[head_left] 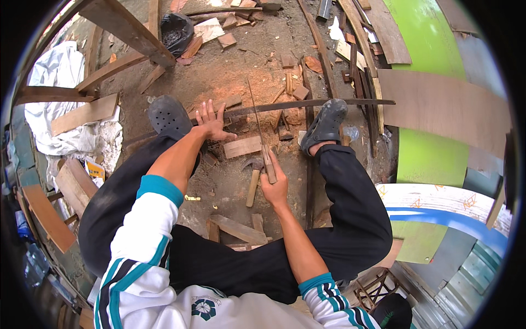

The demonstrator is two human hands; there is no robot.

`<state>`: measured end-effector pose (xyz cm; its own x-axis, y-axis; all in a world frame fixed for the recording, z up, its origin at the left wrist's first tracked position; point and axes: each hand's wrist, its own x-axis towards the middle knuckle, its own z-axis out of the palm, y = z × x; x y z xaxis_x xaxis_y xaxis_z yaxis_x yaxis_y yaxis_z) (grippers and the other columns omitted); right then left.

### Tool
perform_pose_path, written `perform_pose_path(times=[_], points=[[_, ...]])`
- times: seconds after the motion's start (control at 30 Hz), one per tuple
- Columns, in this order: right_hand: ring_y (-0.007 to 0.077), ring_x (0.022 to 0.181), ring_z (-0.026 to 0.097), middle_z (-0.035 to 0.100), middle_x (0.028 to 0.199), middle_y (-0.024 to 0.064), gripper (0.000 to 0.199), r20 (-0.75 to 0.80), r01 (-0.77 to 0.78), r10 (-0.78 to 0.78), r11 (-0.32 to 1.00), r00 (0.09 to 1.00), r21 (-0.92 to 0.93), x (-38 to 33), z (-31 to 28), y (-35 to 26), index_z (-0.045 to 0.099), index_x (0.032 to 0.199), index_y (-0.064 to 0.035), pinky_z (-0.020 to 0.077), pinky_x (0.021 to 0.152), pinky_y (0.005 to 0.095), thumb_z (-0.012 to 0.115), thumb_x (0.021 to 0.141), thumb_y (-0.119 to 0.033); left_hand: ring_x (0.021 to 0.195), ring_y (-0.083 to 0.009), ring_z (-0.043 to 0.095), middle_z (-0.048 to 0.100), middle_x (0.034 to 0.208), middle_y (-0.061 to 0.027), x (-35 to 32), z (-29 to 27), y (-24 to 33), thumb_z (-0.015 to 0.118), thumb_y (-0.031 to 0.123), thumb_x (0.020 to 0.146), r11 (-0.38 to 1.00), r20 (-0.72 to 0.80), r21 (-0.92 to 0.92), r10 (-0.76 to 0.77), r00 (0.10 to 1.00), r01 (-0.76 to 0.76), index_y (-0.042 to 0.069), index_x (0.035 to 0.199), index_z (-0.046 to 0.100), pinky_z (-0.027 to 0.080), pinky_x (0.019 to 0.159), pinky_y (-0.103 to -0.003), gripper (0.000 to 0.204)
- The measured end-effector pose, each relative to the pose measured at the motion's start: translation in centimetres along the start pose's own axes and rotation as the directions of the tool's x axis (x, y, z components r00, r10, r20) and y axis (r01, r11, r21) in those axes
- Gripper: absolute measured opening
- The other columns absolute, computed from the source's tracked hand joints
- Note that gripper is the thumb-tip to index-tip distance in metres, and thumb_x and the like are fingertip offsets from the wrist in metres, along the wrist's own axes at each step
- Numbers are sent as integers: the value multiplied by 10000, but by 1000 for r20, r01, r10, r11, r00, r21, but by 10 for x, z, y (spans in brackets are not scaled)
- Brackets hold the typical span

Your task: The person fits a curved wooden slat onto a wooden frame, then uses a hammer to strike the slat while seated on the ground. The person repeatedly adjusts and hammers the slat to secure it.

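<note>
My right hand (275, 185) is closed around the wooden handle of a handsaw (268, 163). Its narrow blade points away from me and crosses a long, dark wooden strip (312, 103). With fingers spread, my left hand (212, 123) rests on that strip, to the left of the blade. The strip runs from left to right between my feet, and my right clog (326, 123) is against it. Just below my left hand lies a short pale wood block (242, 147). A claw hammer (252, 188) lies on the ground beside my right hand.
Wood offcuts (239, 228) and orange-brown sawdust (219, 82) litter the ground. On the left stand a wooden frame (118, 27) and a white sack (52, 74). A black bag (176, 34) sits at the far left. Plywood (444, 107) and green boards (433, 159) line the right.
</note>
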<state>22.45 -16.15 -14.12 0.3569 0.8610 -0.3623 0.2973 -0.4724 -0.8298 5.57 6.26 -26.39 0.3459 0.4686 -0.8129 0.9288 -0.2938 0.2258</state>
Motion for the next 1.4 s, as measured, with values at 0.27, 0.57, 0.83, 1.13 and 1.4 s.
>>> perform_pose_path(times=[0.27, 0.57, 0.83, 1.13, 1.4], points=[[103, 576, 553, 615, 729, 50, 499, 20, -459, 474, 840, 880, 289, 32, 4, -59, 505, 1483, -95, 472, 534, 288, 587, 994, -152, 1465, -478, -299, -269, 1611, -280, 8, 4, -3, 651, 879, 661, 1000, -33, -6, -5, 999, 5, 193, 1607, -158, -89, 1139, -681, 1421], [110, 704, 617, 694, 1239, 174, 448, 20, -558, 559, 823, 829, 109, -38, -17, -47, 583, 1415, -66, 530, 673, 291, 588, 1025, -287, 1459, -487, -306, -269, 1596, -317, -3, -3, -2, 662, 829, 697, 999, -5, -37, -1, 1000, 1, 168, 1607, -139, -112, 1138, -663, 1381], [74, 601, 481, 625, 751, 14, 470, -5, -408, 414, 899, 910, 160, 63, 15, -20, 555, 1423, -16, 461, 587, 273, 575, 1038, -285, 1453, -496, -313, -259, 1593, -333, -5, -4, -1, 670, 806, 707, 999, 28, -49, 16, 999, -15, 167, 1611, -128, -116, 1133, -668, 1364], [204, 1019, 685, 713, 1192, 197, 500, -72, -341, 346, 938, 936, 67, 79, 21, 7, 566, 1408, -24, 511, 882, 331, 564, 1040, -362, 1442, -502, -329, -286, 1584, -327, -8, -9, 12, 674, 789, 725, 997, 39, -58, 51, 998, -48, 162, 1602, -159, -124, 1134, -665, 1362], [55, 530, 424, 514, 669, -32, 447, 17, -468, 467, 882, 884, 57, -29, -22, -32, 555, 1439, -56, 359, 482, 252, 592, 1041, -255, 1446, -490, -328, -281, 1595, -310, -12, -10, 1, 677, 784, 730, 997, 48, -76, 18, 999, -14, 173, 1604, -163, -131, 1139, -664, 1358]])
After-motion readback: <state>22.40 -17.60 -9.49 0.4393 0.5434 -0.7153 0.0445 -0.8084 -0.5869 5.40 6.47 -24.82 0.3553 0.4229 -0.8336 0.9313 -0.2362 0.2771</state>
